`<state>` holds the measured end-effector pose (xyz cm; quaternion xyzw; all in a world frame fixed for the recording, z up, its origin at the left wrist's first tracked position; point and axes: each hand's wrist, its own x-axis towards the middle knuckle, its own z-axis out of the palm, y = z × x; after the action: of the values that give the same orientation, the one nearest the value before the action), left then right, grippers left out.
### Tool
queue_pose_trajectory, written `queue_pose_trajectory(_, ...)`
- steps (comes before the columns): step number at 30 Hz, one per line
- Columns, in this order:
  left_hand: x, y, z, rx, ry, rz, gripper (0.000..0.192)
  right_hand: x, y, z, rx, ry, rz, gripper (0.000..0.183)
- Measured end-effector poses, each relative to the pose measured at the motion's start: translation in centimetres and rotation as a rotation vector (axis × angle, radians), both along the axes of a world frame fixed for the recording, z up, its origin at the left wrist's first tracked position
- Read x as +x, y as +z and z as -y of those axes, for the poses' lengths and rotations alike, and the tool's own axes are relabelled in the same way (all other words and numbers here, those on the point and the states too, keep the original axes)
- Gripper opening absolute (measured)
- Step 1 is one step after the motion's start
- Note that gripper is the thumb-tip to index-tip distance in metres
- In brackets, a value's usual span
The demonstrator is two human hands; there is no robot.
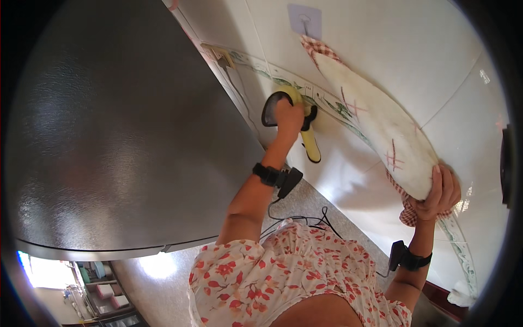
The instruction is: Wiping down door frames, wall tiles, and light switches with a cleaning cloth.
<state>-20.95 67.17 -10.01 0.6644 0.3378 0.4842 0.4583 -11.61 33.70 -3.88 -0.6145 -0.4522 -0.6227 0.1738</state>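
My right hand (pixel 439 194) grips the lower end of a long white fabric piece (pixel 384 122) with red-and-white checked trim and red stitched marks. The upper end of this cloth reaches an adhesive wall hook (pixel 304 22) on the tiled wall. To the left, my left hand (pixel 289 114) is closed on a yellow-and-black item (pixel 312 147) in front of the wall. That item has a dark-rimmed rounded part and a narrow yellow part pointing down; its exact kind is unclear, and my fingers partly hide it.
A large dark glossy panel (pixel 122 143) fills the left side. A wall socket (pixel 220 55) with a plugged-in cord sits behind its edge. Black cables (pixel 302 218) run from the wrist straps near my body. Shelves (pixel 106 286) with boxes stand at lower left.
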Motion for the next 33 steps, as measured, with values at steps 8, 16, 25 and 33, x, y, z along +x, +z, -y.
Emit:
queue_pose_trajectory(8,-0.2,-6.6,10.4,0.504,-0.377,-0.422,0.032,0.2,-0.6,0.3,0.027,-0.007,-0.044,0.043)
queue_pose_trajectory(16,-3.7,-6.1,9.6,0.207,-0.585,-0.561,0.034,1.1,-2.0,0.8,-0.011,0.039,-0.112,0.046)
queue_pose_trajectory(25,-6.0,5.0,7.5,0.086,-0.188,0.413,0.035,0.2,-9.2,-2.7,-0.184,0.081,-0.513,0.065)
queue_pose_trajectory(33,-3.9,20.6,9.5,0.799,0.034,0.512,0.038,-1.6,-7.4,-2.3,-0.22,0.309,-0.465,0.05)
